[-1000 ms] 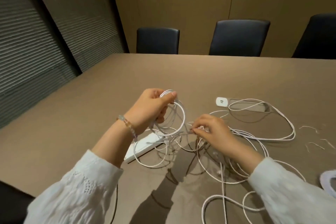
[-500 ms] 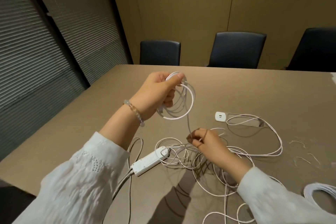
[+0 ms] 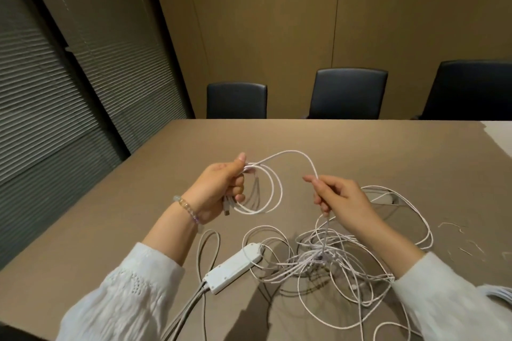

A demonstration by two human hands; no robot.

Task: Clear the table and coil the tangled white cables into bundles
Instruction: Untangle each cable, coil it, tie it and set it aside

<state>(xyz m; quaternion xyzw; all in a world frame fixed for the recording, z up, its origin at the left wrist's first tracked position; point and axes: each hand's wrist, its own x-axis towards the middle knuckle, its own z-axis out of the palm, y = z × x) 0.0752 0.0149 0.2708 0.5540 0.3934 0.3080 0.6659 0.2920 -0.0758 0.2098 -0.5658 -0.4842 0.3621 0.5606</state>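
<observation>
My left hand is raised above the brown table and is shut on a small coil of white cable with a plug end hanging below the fingers. From that coil one strand arcs to the right into my right hand, which pinches it. Below my right hand the strand drops into a tangled heap of white cables on the table. A white power strip lies beside the heap, its grey leads running off the near edge.
Three dark chairs stand along the table's far side. A wound white bundle shows at the right edge. Small wire ties lie at the right. Blinds cover the left wall.
My right hand has risen from the heap, drawing a strand up and out to the right. My left hand keeps the coil, which has lowered slightly. The view has tilted upward.
</observation>
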